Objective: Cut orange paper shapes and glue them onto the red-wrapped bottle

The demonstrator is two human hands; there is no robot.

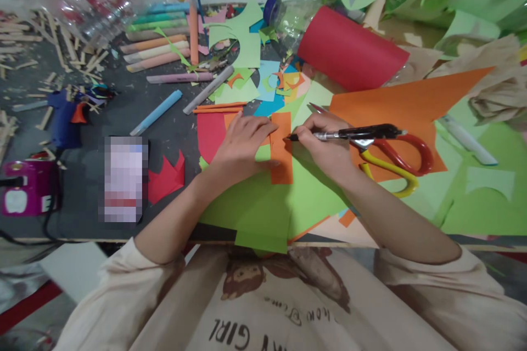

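Left hand (245, 140), fingers loosely spread and gripping nothing, steadies one orange strip (281, 162) between both hands as the right hand (327, 145) pinches one black pen (364, 132) at its edge, apparently marking it, work calling for a still strip. One pair of scissors (385, 149) extends beneath the right hand; whether held, unclear.
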